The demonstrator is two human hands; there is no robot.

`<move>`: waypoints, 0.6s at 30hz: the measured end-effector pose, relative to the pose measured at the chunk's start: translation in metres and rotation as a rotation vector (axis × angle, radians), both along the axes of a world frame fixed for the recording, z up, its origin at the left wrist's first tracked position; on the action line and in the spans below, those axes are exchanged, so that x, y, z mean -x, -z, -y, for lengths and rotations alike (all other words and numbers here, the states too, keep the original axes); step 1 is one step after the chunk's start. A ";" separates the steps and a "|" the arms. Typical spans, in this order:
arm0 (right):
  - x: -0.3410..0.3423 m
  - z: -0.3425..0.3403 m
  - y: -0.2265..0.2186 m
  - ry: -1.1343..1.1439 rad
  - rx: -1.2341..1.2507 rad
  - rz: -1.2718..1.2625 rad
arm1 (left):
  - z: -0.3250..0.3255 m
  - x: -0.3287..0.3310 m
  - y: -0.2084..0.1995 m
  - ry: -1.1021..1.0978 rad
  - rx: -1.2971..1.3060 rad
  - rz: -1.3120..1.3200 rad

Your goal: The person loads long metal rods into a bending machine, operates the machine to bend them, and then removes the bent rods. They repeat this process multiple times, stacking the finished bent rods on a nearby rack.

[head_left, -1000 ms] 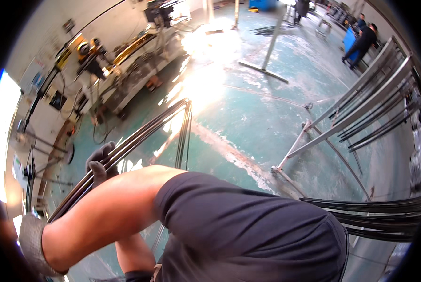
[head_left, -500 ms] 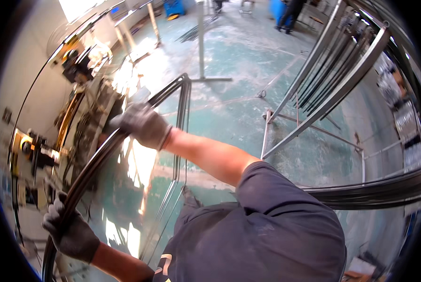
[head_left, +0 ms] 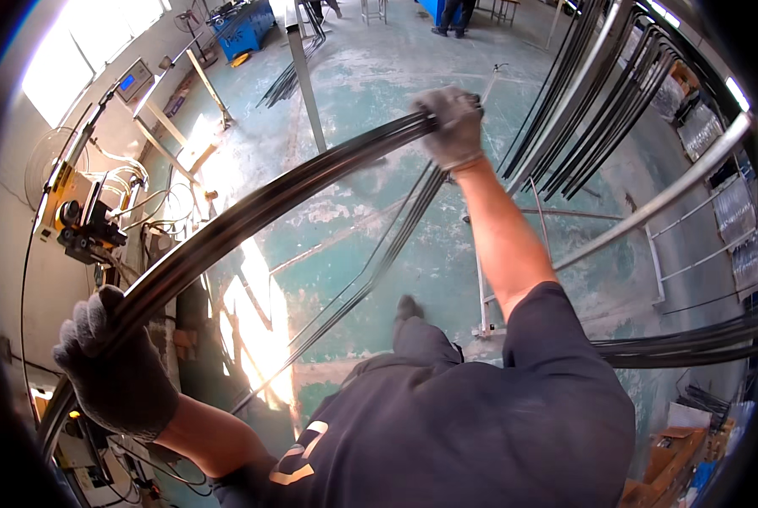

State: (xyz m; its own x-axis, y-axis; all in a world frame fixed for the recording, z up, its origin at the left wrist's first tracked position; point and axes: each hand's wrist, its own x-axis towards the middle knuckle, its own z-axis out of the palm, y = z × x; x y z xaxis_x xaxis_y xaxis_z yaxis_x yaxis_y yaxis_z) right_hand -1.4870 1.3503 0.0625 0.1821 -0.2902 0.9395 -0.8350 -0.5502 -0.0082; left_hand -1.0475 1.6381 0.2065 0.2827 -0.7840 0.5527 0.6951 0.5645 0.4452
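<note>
Left gloved hand (head_left: 116,368) wraps one bundle of dark bent rods (head_left: 260,207), rod count unclear; right gloved hand (head_left: 453,127) grips same bundle by its bend. Bundle spans between the two hands. One metal rack (head_left: 650,208), several hanging rods (head_left: 620,114), right of the right hand. One yellow-and-black machine (head_left: 87,224) beyond the left hand.

- Left hand (head_left: 116,372), grey-gloved: low at far left, fingers (head_left: 82,326) curled in a grip.
- Left forearm (head_left: 214,436) bare, angled up and leftward from torso (head_left: 481,423).
- Right hand (head_left: 455,131), grey-gloved: well forward, higher in view, clenched.
- Right arm (head_left: 510,237) outstretched, bare below dark sleeve (head_left: 548,326).
- One foot (head_left: 409,309) showing ahead of torso.
</note>
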 end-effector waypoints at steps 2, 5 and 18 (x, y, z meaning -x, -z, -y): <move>0.059 0.049 0.009 0.123 0.050 -0.031 | 0.072 0.000 0.001 0.105 0.050 0.014; 0.125 0.124 0.017 0.183 -0.004 0.009 | 0.177 0.033 -0.006 0.298 0.052 0.043; 0.287 0.454 -0.053 0.297 0.093 0.017 | 0.632 0.108 -0.020 0.460 -0.045 -0.037</move>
State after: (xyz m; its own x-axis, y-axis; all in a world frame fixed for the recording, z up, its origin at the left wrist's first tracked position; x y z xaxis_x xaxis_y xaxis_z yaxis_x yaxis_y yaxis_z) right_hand -1.7736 0.8963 0.1158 0.0863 -0.2406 0.9668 -0.9595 -0.2813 0.0156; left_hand -1.1553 1.0058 0.2263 -0.0808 -0.8556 0.5112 0.8847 0.1747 0.4322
